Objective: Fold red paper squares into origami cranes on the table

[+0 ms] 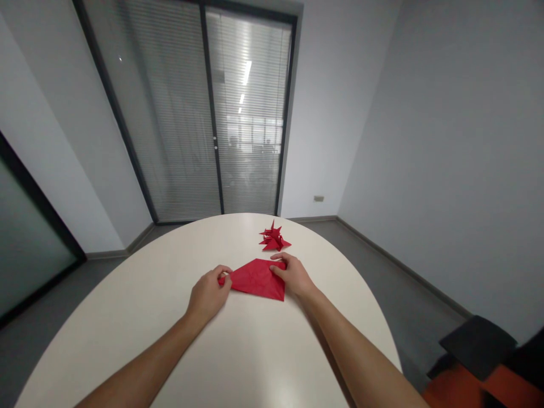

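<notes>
A sheet of red paper (pixel 257 279), partly folded, lies over the middle of the white table between my hands. It narrows to a point on the left and is wide on the right. My left hand (pixel 211 292) pinches the narrow end between thumb and fingers. At the upper right corner, my right hand (pixel 294 274) grips the paper, its thumb on top and its forefinger reaching past the edge. Just beyond the sheet sits a small cluster of folded red paper pieces (pixel 274 238) with pointed tips; neither hand touches it.
The round white table (pixel 140 306) fills the foreground. At the lower right stands a chair with a black part (pixel 478 344) and an orange-red part (pixel 457 388). Glass doors with blinds (pixel 250 113) and grey walls lie beyond the table.
</notes>
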The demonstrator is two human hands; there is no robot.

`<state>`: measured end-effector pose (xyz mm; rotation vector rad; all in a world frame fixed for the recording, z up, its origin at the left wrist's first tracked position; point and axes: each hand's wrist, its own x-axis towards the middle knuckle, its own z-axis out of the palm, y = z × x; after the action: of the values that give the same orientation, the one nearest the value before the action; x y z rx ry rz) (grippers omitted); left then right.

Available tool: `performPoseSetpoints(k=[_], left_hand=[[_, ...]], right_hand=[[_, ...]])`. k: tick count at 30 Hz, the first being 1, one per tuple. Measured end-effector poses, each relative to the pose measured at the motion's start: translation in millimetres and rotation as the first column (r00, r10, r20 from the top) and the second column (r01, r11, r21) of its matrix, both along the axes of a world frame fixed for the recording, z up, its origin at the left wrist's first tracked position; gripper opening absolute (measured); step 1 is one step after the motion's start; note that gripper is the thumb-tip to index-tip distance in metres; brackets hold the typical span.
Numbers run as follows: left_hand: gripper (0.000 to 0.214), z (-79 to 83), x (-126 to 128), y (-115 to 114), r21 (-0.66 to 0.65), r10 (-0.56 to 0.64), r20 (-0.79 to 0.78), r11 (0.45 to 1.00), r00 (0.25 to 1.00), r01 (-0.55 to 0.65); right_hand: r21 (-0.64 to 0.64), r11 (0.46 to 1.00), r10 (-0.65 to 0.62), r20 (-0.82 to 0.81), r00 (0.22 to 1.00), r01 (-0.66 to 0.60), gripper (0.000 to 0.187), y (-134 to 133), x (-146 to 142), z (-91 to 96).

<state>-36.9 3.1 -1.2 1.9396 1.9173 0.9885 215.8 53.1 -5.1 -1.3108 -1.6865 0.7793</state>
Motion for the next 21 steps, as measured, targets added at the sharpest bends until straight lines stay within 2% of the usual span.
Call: performPoseSetpoints(k=[4,7,11,13,15,18,21], left_hand=[[0.023,1.5,1,-3,-0.004,-0.035,-0.178,0.999,0.984,0.034],[0.021,0.8,0,-3,0.054,-0.098,-0.310,0.991,0.946,0.120],[0.030,-2.3,1,-5,0.172,-0.264,-0.333,0.927,0.905,0.333],[0.039,-4.2,4,-8,0.154,-0.402,-0.325,0.871,0.856,0.467],[0.044,-5.5,6,-12,0.084,-0.521,-0.322,0.816,0.790,0.572],[0.045,-6.1,9,-15,0.011,-0.598,-0.311,0.775,0.739,0.632],[0.045,-5.6,9,-16,0.020,-0.604,-0.318,0.766,0.731,0.642]], right_hand=[[-0.002,0.999,-0.043,0.243,0.969,0.044,0.028,-3,3,2.8],[0.017,0.999,-0.035,0.275,0.961,0.031,0.028,-4,3,4.3],[0.035,0.999,-0.011,0.236,0.972,0.003,0.036,-4,2,0.5],[0.033,0.999,0.018,0.177,0.984,-0.024,0.043,-4,1,-2.7],[0.035,0.998,0.055,0.090,0.994,-0.058,0.051,-3,-2,-5.5],[0.044,0.998,0.052,-0.033,0.998,-0.051,0.066,-4,-7,-7.0],[0.009,1.000,0.017,-0.062,0.998,-0.017,0.081,-7,-14,-5.8]])
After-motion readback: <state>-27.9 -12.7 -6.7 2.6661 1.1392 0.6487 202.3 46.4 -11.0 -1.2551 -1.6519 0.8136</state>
